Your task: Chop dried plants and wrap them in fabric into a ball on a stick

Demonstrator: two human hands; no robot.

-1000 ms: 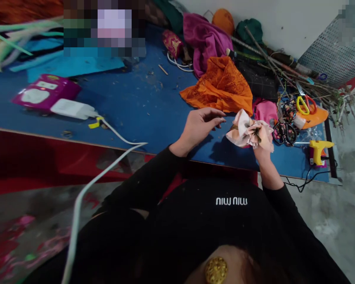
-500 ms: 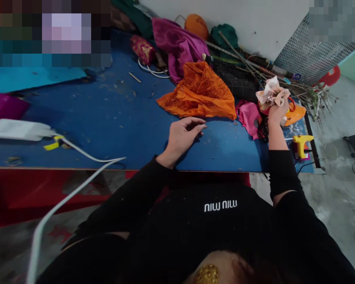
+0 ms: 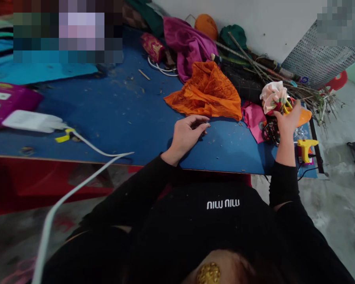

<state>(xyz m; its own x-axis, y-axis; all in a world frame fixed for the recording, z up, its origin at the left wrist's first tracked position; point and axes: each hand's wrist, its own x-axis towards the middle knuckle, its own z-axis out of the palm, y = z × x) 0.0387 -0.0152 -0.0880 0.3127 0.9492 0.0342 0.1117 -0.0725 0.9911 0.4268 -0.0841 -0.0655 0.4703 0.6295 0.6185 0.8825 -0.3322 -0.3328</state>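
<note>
My left hand (image 3: pixel 191 136) rests on the blue tabletop just in front of a crumpled orange cloth (image 3: pixel 207 94). Its fingers are loosely curled, with a gap at the thumb and nothing visible between them. Over at the right end, my right hand (image 3: pixel 288 120) is open, thumb and fingers apart. Just beyond its thumb lies a pale pink fabric flower (image 3: pixel 273 96), on a small heap of things. Scissors with yellow and red handles (image 3: pixel 288 107) show partly beside that hand. A pink cloth (image 3: pixel 255 122) and a dark patterned bundle (image 3: pixel 270 132) lie to its left.
A yellow glue gun (image 3: pixel 307 149) stands near the table's right edge. Sticks and dried stems (image 3: pixel 307 94) lie behind. A magenta cloth (image 3: pixel 192 47) is farther back. On the left are a white power adapter (image 3: pixel 32 120) and its cable (image 3: pixel 88 148), which hangs over the front edge.
My right hand has let go of the pale flower, which now lies on the heap, and its fingers have opened. My left hand keeps its pose. The view has shifted slightly.
</note>
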